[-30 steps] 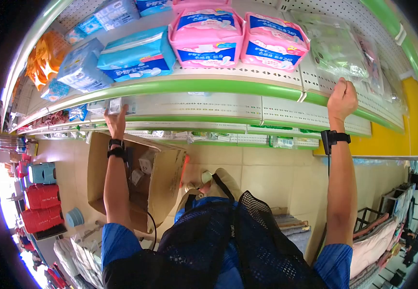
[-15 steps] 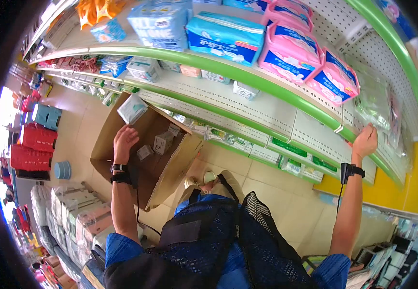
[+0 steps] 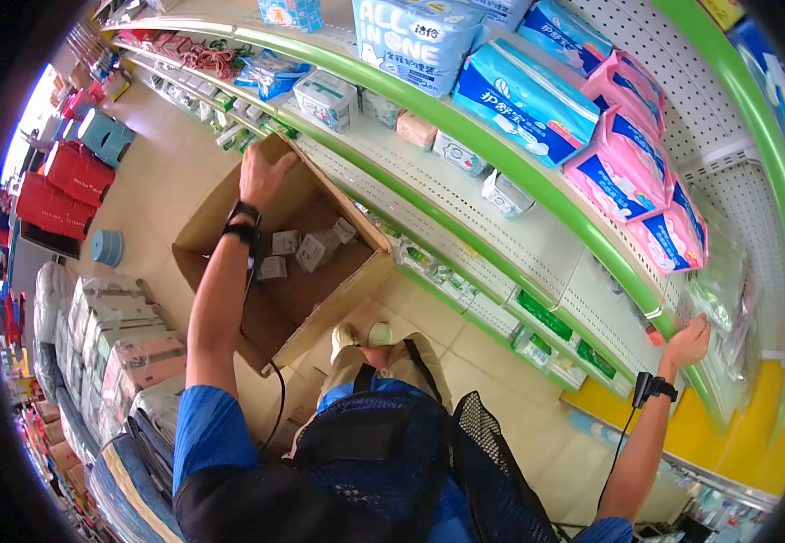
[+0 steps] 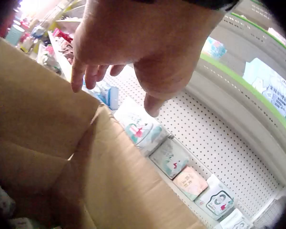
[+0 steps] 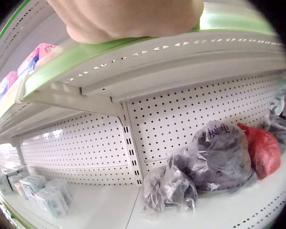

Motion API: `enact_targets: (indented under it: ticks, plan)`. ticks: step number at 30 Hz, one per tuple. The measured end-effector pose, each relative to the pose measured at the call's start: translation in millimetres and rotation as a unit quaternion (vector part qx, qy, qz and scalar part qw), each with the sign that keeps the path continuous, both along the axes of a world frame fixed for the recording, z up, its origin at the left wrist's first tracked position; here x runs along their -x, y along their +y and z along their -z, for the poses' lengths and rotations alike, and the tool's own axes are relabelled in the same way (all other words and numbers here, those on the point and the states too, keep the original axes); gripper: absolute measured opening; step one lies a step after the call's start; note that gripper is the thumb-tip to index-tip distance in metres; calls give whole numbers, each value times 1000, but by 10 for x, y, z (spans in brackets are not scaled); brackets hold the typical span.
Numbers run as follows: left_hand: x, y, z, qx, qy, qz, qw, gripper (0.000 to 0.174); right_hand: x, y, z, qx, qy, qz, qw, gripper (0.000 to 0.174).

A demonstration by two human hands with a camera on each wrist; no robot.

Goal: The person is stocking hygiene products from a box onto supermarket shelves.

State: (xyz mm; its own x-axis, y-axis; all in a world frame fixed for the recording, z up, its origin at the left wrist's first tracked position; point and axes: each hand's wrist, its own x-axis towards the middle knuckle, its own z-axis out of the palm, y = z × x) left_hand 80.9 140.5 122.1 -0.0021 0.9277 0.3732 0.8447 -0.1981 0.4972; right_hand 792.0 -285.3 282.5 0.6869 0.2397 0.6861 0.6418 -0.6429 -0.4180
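My left hand (image 3: pixel 266 174) is over the upper corner of the open cardboard box (image 3: pixel 347 294), beside the lower shelf. In the left wrist view, the left hand (image 4: pixel 143 47) has its fingers extended and thumb apart, holding nothing. Several small white packets (image 3: pixel 311 253) lie inside the box. White packs (image 4: pixel 138 126) and a pink one (image 4: pixel 190 182) stand on the shelf past the box rim. The right hand (image 3: pixel 688 342) grips the green-edged upper shelf; its fingertips are hidden in the right wrist view, where the hand (image 5: pixel 133 19) rests over the edge.
Blue packs (image 3: pixel 528 104) and pink packs (image 3: pixel 623 163) stand on the upper shelf, with clear plastic bags (image 3: pixel 723 281) near the right hand. Bagged dark items (image 5: pixel 219 157) and a red bag (image 5: pixel 262 150) lie on the shelf below. Red crates (image 3: pixel 53 204) are off left.
The head view has turned. My left hand, which had a white packet at its fingers, is now empty and nearer the box's upper corner. One more packet shows inside. The right hand stays on the shelf edge.
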Motion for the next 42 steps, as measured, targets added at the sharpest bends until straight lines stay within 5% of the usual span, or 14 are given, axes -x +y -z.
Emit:
enact_targets:
  ticks: [7, 12, 16, 18, 21, 23, 27, 29, 30, 36, 37, 38, 39, 42]
  plan:
    - [-753, 848, -259, 14, 51, 19, 998, 124, -11, -20, 6, -15, -3, -10, 1000, 42]
    - [-856, 1520, -47, 161, 18, -7, 987, 137, -4, -18, 3, -32, -14, -36, 999, 38]
    - [-1056, 1764, 138, 196, 26, -52, 979, 129, 97, 30, -39, -41, -23, -28, 998, 37]
    - [-936, 2188, 633, 126, 104, -30, 986, 91, 124, 41, -66, -28, -9, -17, 999, 37]
    - [-885, 2181, 754, 81, 76, -27, 993, 77, 100, 30, -55, -22, -12, -17, 1000, 37]
    - [-1073, 1696, 143, 133, 79, -48, 987, 89, 78, 13, -45, -22, -16, -25, 999, 37]
    - [-1086, 1627, 130, 157, 81, -138, 975, 61, 112, 47, -44, -43, -19, -39, 998, 37]
    - [-1160, 1477, -57, 400, -299, -139, 855, 43, 50, 20, -13, -47, -23, -54, 997, 37]
    - [-1124, 1511, -1, 399, -346, -121, 841, 29, 56, 24, -19, -51, -29, -65, 996, 37]
    - [-976, 1665, 285, 343, -403, -91, 844, 27, 99, 22, -56, -12, -34, -26, 999, 38]
    - [-841, 1749, 603, 343, -401, -90, 845, 27, 105, 22, -53, -13, -32, -26, 999, 38]
    - [-707, 1997, 910, 294, -132, -102, 941, 29, 106, 26, -58, -11, -33, -23, 999, 38]
    - [-524, 2561, 1170, 220, 149, -105, 958, 33, 110, 29, -55, -9, -34, -21, 999, 38]
    - [-1233, 1533, 240, 42, 20, -184, 982, 52, 100, 34, -46, -15, -31, -21, 999, 37]
